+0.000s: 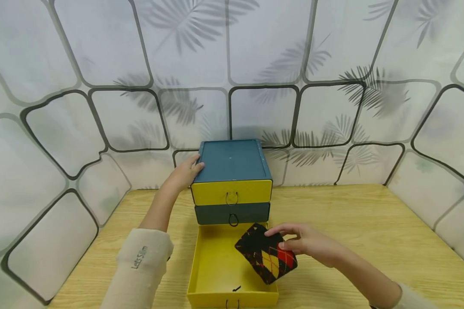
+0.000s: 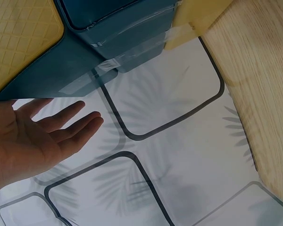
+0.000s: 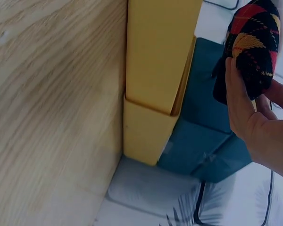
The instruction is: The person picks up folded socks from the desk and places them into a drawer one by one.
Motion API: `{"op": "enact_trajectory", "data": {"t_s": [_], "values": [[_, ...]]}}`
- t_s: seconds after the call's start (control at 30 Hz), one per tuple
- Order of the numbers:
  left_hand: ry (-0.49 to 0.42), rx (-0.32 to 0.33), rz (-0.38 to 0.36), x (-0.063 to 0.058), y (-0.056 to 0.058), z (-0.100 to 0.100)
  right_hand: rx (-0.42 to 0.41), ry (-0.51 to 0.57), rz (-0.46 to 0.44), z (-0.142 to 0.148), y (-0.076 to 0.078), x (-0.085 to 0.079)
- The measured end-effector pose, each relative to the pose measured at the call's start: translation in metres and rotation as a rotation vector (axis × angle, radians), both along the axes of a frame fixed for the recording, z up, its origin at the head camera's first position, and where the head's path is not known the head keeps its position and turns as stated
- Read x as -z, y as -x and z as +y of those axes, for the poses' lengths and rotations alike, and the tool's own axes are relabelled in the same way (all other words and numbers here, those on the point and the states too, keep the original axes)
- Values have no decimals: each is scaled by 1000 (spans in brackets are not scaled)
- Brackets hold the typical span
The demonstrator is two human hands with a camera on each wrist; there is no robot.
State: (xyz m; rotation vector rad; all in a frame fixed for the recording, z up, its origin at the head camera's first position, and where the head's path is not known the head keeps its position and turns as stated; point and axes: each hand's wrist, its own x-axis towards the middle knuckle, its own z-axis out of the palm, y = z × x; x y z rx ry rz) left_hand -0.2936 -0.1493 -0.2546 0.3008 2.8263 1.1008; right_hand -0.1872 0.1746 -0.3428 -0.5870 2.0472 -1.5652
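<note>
A small drawer cabinet with a blue top stands on the table, its bottom yellow drawer pulled out toward me. My left hand rests on the cabinet's left top edge; in the left wrist view its fingers lie loosely extended beside the blue side. With thumb and fingers my right hand holds a folded argyle knit piece, black with red and yellow diamonds, tilted over the drawer's right side. The right wrist view shows the knit as a thick folded bundle.
Above the open drawer are a closed blue drawer and a closed yellow drawer, each with a loop pull. A small dark mark shows near the open drawer's front. Patterned fabric stands behind the wooden table.
</note>
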Motion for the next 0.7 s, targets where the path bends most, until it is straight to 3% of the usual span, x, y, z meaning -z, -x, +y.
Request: {"op": "enact_trajectory", "data": {"t_s": [0.23,0.7], "values": [[2,-3,-10,1,1,0,16,-52,23,-31,7,15],[10,-2,-7,0,0,-1,-62,-346,372,-77,21,39]]}}
